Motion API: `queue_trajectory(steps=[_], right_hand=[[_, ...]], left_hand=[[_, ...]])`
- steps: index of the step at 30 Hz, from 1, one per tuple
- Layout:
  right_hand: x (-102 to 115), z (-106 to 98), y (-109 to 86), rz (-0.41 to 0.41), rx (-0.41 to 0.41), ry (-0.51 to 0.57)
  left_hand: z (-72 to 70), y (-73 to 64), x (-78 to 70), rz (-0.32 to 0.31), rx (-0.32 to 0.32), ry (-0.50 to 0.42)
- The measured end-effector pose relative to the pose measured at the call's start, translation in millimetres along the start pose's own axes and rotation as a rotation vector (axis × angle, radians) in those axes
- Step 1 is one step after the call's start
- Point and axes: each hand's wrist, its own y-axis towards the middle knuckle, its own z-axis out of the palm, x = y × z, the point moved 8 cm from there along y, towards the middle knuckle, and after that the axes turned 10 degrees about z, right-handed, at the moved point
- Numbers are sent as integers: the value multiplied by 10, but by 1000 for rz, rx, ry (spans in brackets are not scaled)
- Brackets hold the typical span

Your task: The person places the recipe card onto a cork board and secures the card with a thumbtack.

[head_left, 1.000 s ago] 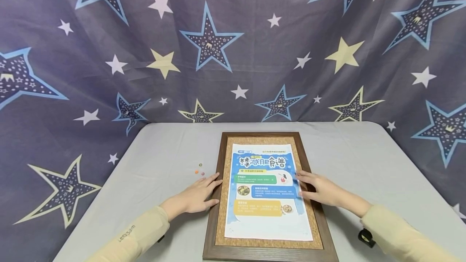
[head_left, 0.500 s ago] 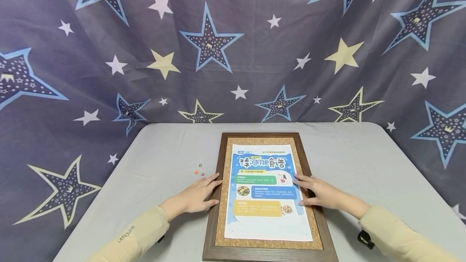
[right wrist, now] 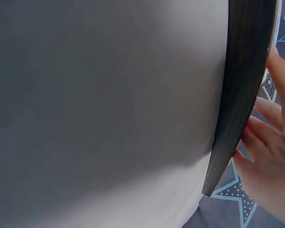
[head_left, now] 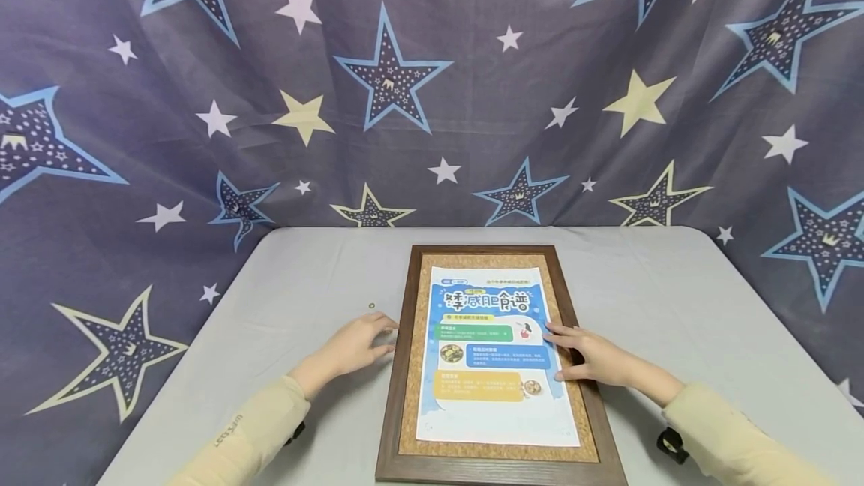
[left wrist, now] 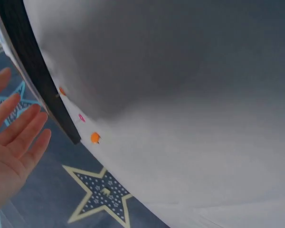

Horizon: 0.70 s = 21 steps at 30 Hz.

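Observation:
A brown-framed corkboard (head_left: 589, 433) lies flat on the table, a blue-and-white printed poster (head_left: 499, 426) covering most of its cork. My left hand (head_left: 347, 347) hovers just left of the frame, fingers loosely extended and holding nothing. My right hand (head_left: 597, 358) rests on the right side of the board, fingertips over the poster's edge and the frame. A small green thumbtack (head_left: 372, 306) shows beyond the left hand. In the left wrist view an orange thumbtack (left wrist: 95, 137) and a pink thumbtack (left wrist: 81, 118) lie beside the frame; in the head view the left hand hides these.
The board stands on a table with a light grey cloth (head_left: 324, 268). Behind and at both sides hangs a purple curtain (head_left: 472, 156) with printed stars. A black strap (head_left: 673, 445) shows beneath the right sleeve.
The left hand has lifted off the frame's left edge and shifted slightly left and back, now covering the orange and pink thumbtacks. The right hand, board and poster stay in place.

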Motion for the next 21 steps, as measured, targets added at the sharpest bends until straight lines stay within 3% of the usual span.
queue_trajectory(steps=[4, 9, 21], right_hand=[[-9, 2, -5, 3, -3, 11], [-18, 4, -1, 14, -1, 24], [-37, 8, 6, 29, -3, 30]], left_hand=[[-71, 0, 82, -50, -41, -27], [-76, 2, 130, -82, -37, -47], [29, 87, 172, -53, 3, -52]])
